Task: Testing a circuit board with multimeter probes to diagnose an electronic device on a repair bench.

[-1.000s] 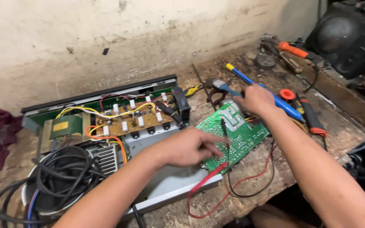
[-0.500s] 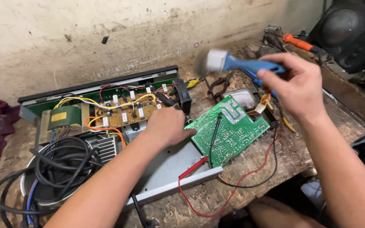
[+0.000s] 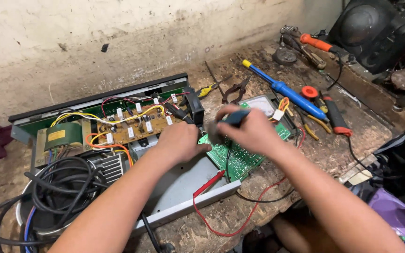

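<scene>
My right hand [image 3: 255,134] grips a blue-handled brush [image 3: 234,117], and its blurred bristles sit at the left edge of a green circuit board [image 3: 241,160]. That board lies tilted over the right end of an opened grey metal chassis [image 3: 183,187]. Just left of the brush, my left hand [image 3: 180,142] rests with curled fingers against the board's left edge and holds nothing that I can see. A red probe [image 3: 208,183] with a red lead lies on the chassis below both hands.
Inside the chassis are a brown board [image 3: 137,126] with yellow and orange wires and a transformer [image 3: 62,136]. Coiled black cables [image 3: 57,187] lie at the left. A blue tool [image 3: 287,91], a red-and-black screwdriver [image 3: 336,117] and a black speaker [image 3: 376,33] are to the right.
My right hand took the brush from among the tools at right, lifted it, and has brought it down onto the green board. My left hand stayed by the board's left edge.
</scene>
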